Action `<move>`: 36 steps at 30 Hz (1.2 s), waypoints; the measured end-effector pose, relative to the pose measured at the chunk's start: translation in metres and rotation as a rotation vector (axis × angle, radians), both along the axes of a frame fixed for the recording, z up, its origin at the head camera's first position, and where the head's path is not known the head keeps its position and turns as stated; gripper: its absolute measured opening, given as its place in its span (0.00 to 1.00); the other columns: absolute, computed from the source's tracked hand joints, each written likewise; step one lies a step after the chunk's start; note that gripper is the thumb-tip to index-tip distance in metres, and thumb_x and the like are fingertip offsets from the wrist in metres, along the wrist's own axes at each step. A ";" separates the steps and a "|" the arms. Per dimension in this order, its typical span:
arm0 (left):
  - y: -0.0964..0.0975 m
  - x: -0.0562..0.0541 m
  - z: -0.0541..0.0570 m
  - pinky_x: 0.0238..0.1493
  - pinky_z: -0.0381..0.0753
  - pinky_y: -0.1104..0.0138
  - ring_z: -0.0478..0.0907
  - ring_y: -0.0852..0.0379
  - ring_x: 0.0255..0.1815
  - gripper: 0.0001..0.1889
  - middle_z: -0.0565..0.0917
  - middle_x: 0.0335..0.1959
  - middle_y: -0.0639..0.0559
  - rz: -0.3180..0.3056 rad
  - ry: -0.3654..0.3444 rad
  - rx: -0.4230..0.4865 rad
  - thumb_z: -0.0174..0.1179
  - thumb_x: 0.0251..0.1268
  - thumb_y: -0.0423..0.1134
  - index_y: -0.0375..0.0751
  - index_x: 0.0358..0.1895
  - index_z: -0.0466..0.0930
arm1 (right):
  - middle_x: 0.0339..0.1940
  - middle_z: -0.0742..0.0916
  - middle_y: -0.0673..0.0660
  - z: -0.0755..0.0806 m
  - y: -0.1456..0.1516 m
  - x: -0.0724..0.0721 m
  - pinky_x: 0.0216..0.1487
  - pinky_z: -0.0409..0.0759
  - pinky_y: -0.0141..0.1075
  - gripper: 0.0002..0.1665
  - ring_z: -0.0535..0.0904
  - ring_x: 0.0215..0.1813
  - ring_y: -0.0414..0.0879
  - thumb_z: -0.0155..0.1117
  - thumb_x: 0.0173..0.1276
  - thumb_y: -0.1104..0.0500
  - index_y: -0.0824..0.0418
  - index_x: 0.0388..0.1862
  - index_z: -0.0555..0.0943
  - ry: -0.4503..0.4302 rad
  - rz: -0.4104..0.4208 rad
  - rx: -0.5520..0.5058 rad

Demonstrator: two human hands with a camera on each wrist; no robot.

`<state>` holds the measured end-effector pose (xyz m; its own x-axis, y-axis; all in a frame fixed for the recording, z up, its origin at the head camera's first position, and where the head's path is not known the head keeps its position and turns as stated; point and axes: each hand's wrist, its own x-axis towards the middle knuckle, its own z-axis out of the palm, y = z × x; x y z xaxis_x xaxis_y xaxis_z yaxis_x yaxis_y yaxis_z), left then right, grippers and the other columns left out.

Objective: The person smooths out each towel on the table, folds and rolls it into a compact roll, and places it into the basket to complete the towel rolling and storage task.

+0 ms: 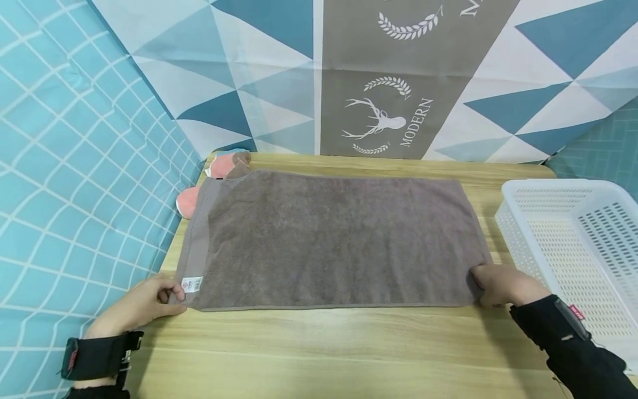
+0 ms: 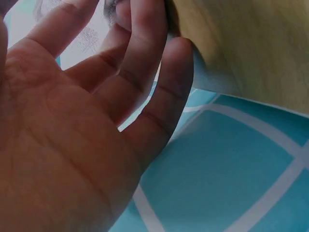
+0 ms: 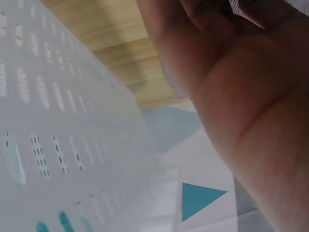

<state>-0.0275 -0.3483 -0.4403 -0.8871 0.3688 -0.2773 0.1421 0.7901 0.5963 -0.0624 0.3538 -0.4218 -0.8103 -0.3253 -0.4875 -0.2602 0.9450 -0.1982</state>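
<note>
A grey-brown towel (image 1: 344,238) lies spread flat across the wooden table, its long side running left to right. My left hand (image 1: 144,302) pinches the towel's near left corner, beside a small white label (image 1: 191,284). In the left wrist view the palm of the left hand (image 2: 72,130) faces the camera, with the fingers bent toward the cloth. At the near right corner, my right hand (image 1: 505,284) grips the towel's edge with curled fingers. The right wrist view shows that hand (image 3: 241,87) mostly from the palm side, its fingertips partly out of frame.
A white perforated plastic basket (image 1: 540,244) stands at the right, close beside the right hand. Pink and brown soft items (image 1: 221,165) peek out behind the towel's far left corner. A blue checked cloth (image 1: 75,166) covers the left side, and a patterned cloth (image 1: 279,72) hangs behind the table.
</note>
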 end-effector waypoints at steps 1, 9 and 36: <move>0.001 0.000 0.000 0.28 0.70 0.71 0.68 0.69 0.25 0.07 0.75 0.29 0.54 0.003 0.011 -0.014 0.71 0.57 0.35 0.45 0.32 0.80 | 0.21 0.73 0.50 -0.001 -0.001 0.000 0.24 0.67 0.36 0.18 0.68 0.22 0.45 0.67 0.41 0.71 0.57 0.22 0.67 0.031 0.012 0.007; 0.012 0.001 0.006 0.27 0.65 0.71 0.66 0.66 0.23 0.03 0.73 0.24 0.56 0.084 0.048 -0.106 0.62 0.62 0.34 0.43 0.36 0.77 | 0.19 0.76 0.51 -0.016 -0.001 0.005 0.24 0.71 0.42 0.16 0.71 0.22 0.46 0.72 0.42 0.66 0.56 0.19 0.71 0.277 0.068 0.018; 0.012 0.037 0.081 0.28 0.66 0.71 0.67 0.70 0.29 0.08 0.78 0.31 0.57 0.115 0.183 -0.140 0.68 0.60 0.32 0.46 0.33 0.77 | 0.16 0.66 0.45 0.014 0.018 0.034 0.25 0.60 0.35 0.23 0.60 0.21 0.39 0.73 0.49 0.63 0.50 0.14 0.65 0.186 0.012 -0.047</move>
